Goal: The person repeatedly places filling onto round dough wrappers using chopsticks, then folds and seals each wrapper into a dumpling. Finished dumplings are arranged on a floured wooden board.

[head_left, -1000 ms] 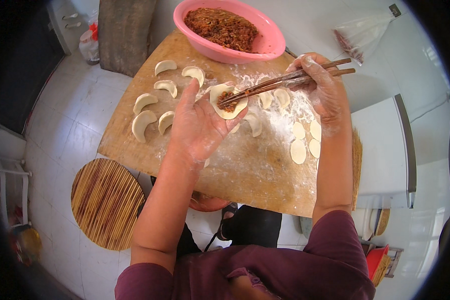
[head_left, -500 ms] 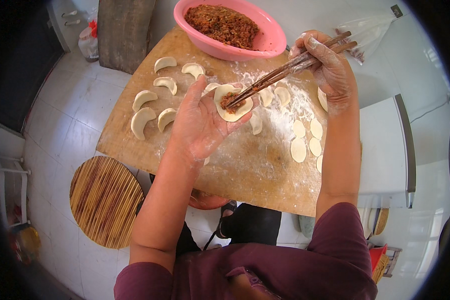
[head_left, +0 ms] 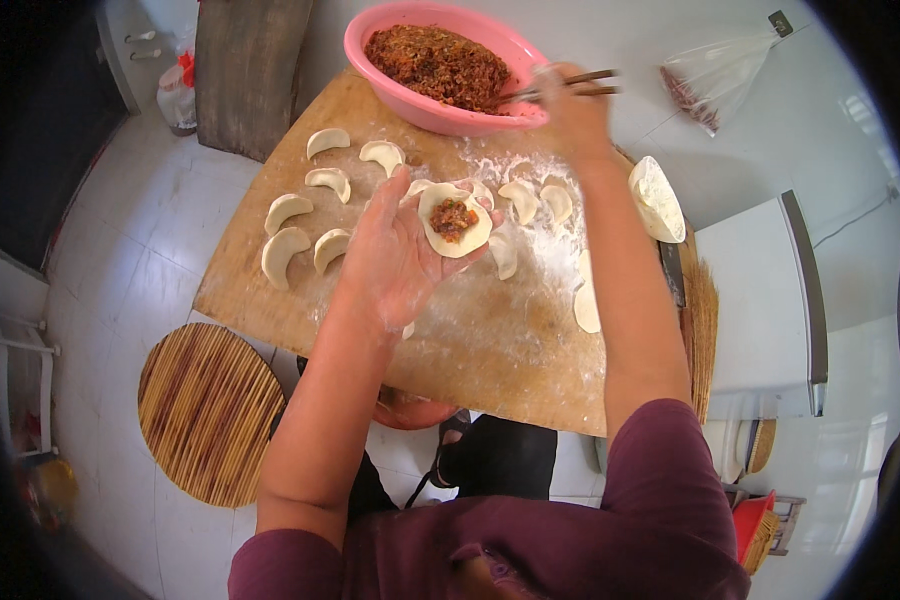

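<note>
On the fingers of my left hand (head_left: 398, 245), held palm up above the board, lies a round dumpling wrapper (head_left: 457, 247). A small heap of reddish filling (head_left: 453, 219) sits in its centre. My right hand (head_left: 576, 112), blurred by motion, grips brown chopsticks (head_left: 600, 75) at the right end of the pink basin (head_left: 440, 118). Their tips reach inside, beside the mound of filling (head_left: 435, 65). Folded crescent dumplings (head_left: 287, 257) lie to the left of and beyond my left hand. Flat wrappers (head_left: 587, 308) are partly hidden by my right forearm.
The floury wooden board (head_left: 450, 345) carries everything. At its right edge stand a white flour container (head_left: 656, 205) and a straw brush (head_left: 702, 330). A round slatted mat (head_left: 210, 415) is at lower left. A plastic bag (head_left: 720, 85) hangs on the wall.
My right hand has carried the chopsticks from the wrapper up and left to the basin. The filling stays on the wrapper, which my left hand still holds in nearly the same place.
</note>
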The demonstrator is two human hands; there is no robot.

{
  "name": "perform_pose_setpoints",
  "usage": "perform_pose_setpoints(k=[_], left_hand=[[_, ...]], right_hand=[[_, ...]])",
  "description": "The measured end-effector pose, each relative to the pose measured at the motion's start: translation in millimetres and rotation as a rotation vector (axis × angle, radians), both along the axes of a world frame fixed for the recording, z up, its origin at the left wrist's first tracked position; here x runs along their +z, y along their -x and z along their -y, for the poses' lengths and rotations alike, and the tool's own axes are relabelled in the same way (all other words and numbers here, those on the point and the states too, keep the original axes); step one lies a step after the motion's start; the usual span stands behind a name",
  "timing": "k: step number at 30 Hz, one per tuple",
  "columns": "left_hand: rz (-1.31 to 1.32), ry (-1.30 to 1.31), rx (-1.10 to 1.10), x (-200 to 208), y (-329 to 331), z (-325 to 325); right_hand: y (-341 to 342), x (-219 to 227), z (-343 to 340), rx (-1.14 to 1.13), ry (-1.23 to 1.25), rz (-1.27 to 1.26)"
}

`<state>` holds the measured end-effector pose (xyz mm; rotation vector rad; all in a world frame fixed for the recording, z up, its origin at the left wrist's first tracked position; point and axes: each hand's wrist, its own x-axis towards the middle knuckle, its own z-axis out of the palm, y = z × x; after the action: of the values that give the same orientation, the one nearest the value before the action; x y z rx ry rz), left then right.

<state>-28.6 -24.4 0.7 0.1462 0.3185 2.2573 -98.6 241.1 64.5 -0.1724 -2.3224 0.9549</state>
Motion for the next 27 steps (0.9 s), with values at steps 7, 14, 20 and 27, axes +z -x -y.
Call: perform_pose_setpoints(k=[7, 14, 20, 27], left_hand=[[-0.025, -0.008, 0.006, 4, -8, 7], [-0.066, 0.026, -0.012, 8, -22, 2], [-0.105, 0.006, -0.124, 2, -35, -2], [-0.143, -0.011, -0.160, 8, -43, -2]], right_hand=[[-40, -4, 45, -0.170, -0.140, 0.134], [-192, -34, 60, 0.062, -0.428, -0.260], [-220, -33, 99, 0.125, -0.639, -0.276], [-218, -29, 98, 0.151, -0.626, -0.266]])
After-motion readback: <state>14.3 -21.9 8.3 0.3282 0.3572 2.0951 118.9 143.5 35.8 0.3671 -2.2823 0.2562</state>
